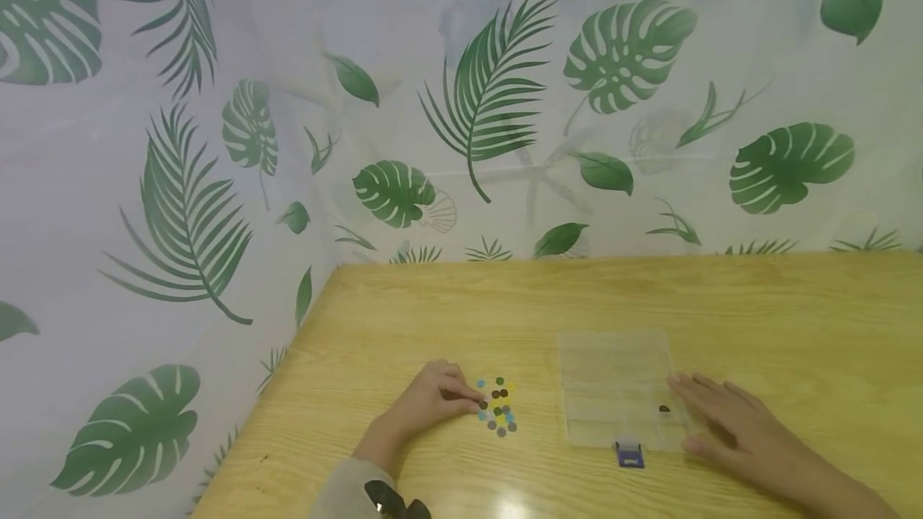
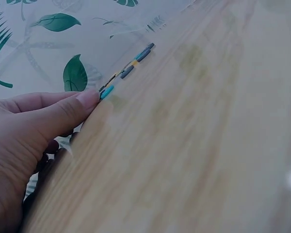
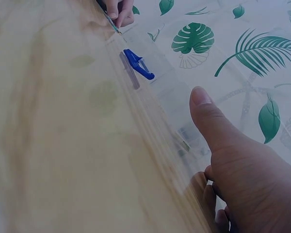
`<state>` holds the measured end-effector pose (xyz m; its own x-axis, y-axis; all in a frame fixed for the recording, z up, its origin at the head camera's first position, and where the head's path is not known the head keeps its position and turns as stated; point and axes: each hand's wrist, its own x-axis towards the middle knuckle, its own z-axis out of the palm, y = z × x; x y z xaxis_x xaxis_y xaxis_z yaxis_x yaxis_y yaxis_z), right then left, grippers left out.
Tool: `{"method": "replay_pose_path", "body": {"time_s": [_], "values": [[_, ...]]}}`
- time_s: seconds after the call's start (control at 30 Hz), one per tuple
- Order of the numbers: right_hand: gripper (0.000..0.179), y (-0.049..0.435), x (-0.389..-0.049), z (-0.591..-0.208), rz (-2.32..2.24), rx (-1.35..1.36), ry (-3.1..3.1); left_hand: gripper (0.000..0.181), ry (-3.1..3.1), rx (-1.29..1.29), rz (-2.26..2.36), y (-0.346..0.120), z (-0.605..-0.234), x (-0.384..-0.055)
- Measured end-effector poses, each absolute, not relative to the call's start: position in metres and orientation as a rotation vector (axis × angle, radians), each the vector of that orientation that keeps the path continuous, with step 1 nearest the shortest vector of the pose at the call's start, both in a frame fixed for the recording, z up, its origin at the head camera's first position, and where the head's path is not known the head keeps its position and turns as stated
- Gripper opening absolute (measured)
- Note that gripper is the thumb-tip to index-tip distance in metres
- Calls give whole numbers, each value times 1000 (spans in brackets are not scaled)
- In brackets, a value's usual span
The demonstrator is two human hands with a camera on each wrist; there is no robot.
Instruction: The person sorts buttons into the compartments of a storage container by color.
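Observation:
Thumb and forefinger of my left hand [image 1: 436, 395] come together at a small dark round disc [image 1: 484, 405] on the left side of a group of discs. The other discs [image 1: 501, 432] lie flat on the table, coloured grey, yellow, light blue, green and dark. In the left wrist view a blue disc [image 2: 107, 92] is right by the fingertips. A clear plastic box [image 1: 594, 391] with compartments and a blue latch [image 1: 630, 455] lies to the right. One dark disc [image 1: 664, 408] shows in its right part. My right hand [image 1: 743, 431] rests along the box's right side, fingers extended.
The wooden table [image 1: 433, 303] runs back to a white leaf-print curtain [image 1: 519, 207], which also hangs along the left edge. A strip of table separates the discs from the box. A dark strap [image 1: 392, 500] sits at the left sleeve.

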<state>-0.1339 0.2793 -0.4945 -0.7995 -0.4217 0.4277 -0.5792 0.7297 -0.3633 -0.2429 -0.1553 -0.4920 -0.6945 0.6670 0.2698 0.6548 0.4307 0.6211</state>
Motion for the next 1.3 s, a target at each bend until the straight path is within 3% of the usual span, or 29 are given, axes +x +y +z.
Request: {"method": "replay_pose_path", "body": {"time_s": [0.6,0.97,1.3], "values": [[75,280,-134,-494,713,772,-2635,12,2720,1362,1111,-154,-497,-245],[75,280,-133,-493,743,767,-2643,15,3095,1522,625,-147,-496,-237],[75,278,-133,-493,759,775,-2649,21,3038,1512,846,-153,-496,-235]]}}
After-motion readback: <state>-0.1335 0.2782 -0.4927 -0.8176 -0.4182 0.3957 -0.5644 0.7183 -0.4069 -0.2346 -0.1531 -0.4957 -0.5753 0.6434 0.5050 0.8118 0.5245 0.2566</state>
